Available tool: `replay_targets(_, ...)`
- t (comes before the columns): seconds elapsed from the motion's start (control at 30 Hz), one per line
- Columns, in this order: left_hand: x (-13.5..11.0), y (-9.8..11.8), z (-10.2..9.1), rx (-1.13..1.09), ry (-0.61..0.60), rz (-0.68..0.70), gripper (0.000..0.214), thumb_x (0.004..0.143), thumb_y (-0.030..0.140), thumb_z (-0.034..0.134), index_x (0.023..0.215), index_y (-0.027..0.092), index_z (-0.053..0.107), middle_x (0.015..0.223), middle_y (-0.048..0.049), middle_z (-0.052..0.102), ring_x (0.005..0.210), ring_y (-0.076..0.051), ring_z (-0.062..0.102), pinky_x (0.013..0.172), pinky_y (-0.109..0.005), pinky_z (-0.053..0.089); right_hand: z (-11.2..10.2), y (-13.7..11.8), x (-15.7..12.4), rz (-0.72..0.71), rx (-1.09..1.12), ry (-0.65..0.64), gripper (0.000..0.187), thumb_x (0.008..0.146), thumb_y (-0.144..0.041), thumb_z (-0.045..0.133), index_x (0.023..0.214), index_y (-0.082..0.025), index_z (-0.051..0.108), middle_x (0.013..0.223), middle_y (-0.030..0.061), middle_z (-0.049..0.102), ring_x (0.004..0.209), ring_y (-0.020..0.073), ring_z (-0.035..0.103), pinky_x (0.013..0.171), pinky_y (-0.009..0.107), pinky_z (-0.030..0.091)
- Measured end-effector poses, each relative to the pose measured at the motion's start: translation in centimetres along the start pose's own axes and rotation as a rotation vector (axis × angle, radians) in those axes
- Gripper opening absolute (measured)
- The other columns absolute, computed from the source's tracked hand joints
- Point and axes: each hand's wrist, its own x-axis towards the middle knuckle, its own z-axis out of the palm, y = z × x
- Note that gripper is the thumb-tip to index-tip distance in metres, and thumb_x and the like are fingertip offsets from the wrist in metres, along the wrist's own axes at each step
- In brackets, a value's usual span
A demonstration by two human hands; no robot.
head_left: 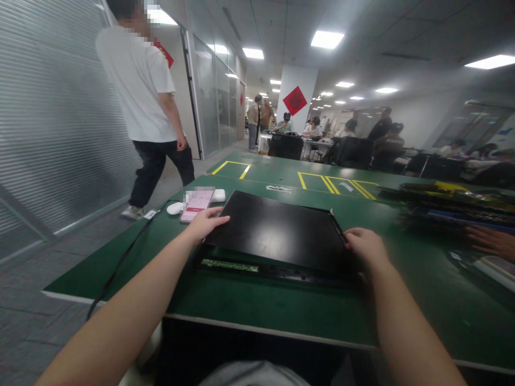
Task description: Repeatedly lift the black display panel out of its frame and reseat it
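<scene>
A flat black screen panel (273, 228) lies tilted over a thin black frame (289, 274) on the green table. Along the frame's near side runs a green circuit board strip (230, 265). My left hand (206, 224) grips the panel's left edge, thumb on top and the fingers partly hidden. At the opposite edge, my right hand (366, 245) pinches the panel's right side near a small raised strip at its border. Whether the panel touches the frame along its far side cannot be seen.
Left of the panel lie a phone (197, 203), a white mouse (174, 208) and a black cable (124, 257). A dark pile of parts (442, 206) and another person's hand (493, 241) are at right. Yellow tape (314, 179) marks the table (257, 311). A person (139, 86) walks past.
</scene>
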Motion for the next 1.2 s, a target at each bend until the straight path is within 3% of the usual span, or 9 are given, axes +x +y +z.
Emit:
replay_targets(0.27, 0.6, -0.8, -0.7, 0.168, 0.023, 0.103, 0.041, 0.048, 0.024, 0.090, 0.087, 0.020, 0.077, 0.086, -0.0069, 0.077, 0.080, -0.028, 0.071, 0.066, -0.032, 0.056, 0.1, 0.1, 0.1, -0.015, 0.007, 0.010, 0.033, 0.077, -0.033, 0.054, 0.100, -0.024, 0.074, 0.072, 0.0043, 0.072, 0.071, 0.0208, 0.066, 0.060, 0.028, 0.044)
replay_targets(0.5, 0.6, -1.1, -0.1, 0.316, 0.078, 0.153, 0.029, 0.052, 0.027, 0.086, 0.078, 0.021, 0.075, 0.082, -0.0061, 0.076, 0.081, -0.029, 0.069, 0.067, -0.032, 0.053, 0.0, -0.2, -0.2, -0.004, 0.019, 0.002, 0.033, 0.077, -0.033, 0.053, 0.101, -0.024, 0.074, 0.072, 0.0043, 0.072, 0.071, 0.0207, 0.066, 0.061, 0.028, 0.044)
replay_targets(0.7, 0.5, -1.5, 0.3, 0.437, 0.037, 0.208, 0.017, 0.057, 0.031, 0.080, 0.069, 0.021, 0.073, 0.072, -0.0029, 0.072, 0.074, -0.027, 0.065, 0.063, -0.030, 0.050, 0.1, 0.0, -0.1, -0.009, 0.032, 0.005, 0.034, 0.075, -0.034, 0.053, 0.102, -0.025, 0.074, 0.073, 0.0039, 0.072, 0.072, 0.0206, 0.065, 0.060, 0.028, 0.043)
replay_targets(1.0, 1.7, -2.5, -0.4, 0.569, 0.101, 0.335, 0.020, 0.052, 0.032, 0.084, 0.058, 0.022, 0.067, 0.083, -0.0085, 0.069, 0.099, -0.034, 0.063, 0.084, -0.036, 0.050, 0.6, 0.7, 0.6, -0.042, 0.050, 0.023, 0.035, 0.074, -0.035, 0.054, 0.100, -0.022, 0.075, 0.073, 0.0053, 0.072, 0.067, 0.0192, 0.064, 0.056, 0.026, 0.042)
replay_targets(1.2, 2.0, -2.6, -0.6, 0.810, 0.082, 0.289, 0.025, 0.060, 0.038, 0.075, 0.074, 0.018, 0.072, 0.108, -0.0109, 0.070, 0.117, -0.034, 0.057, 0.102, -0.040, 0.043, 0.7, 0.9, 0.7, -0.044, 0.068, 0.023, 0.034, 0.074, -0.036, 0.055, 0.098, -0.022, 0.075, 0.072, 0.0050, 0.072, 0.065, 0.0191, 0.064, 0.055, 0.027, 0.040)
